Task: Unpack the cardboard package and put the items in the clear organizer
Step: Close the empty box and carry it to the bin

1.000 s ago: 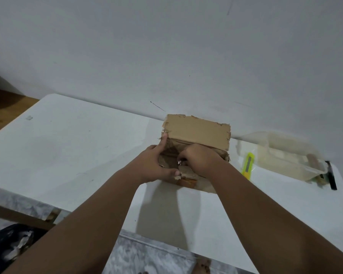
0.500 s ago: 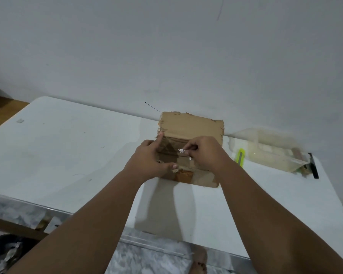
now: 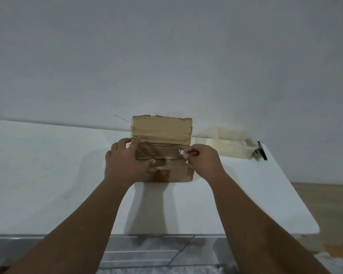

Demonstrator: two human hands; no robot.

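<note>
A brown cardboard package [image 3: 162, 135] stands on the white table [image 3: 48, 175], its far flap upright and torn along the top edge. My left hand [image 3: 125, 161] presses flat on the package's left side, thumb across the top. My right hand [image 3: 202, 161] is at the package's right end, fingers pinched on a small white scrap of tape [image 3: 181, 152]. The clear organizer [image 3: 230, 147] sits to the right of the package near the wall; its contents are hard to make out.
A black pen-like tool [image 3: 262, 150] lies just right of the organizer near the table's right edge. A white wall rises right behind the table. Wooden floor shows at the right, grey tiles below the near table edge.
My right hand has drawn the white tape scrap from the middle of the package toward its right end. The head camera has swung, so the package looks squarer on and the yellow cutter is hidden.
</note>
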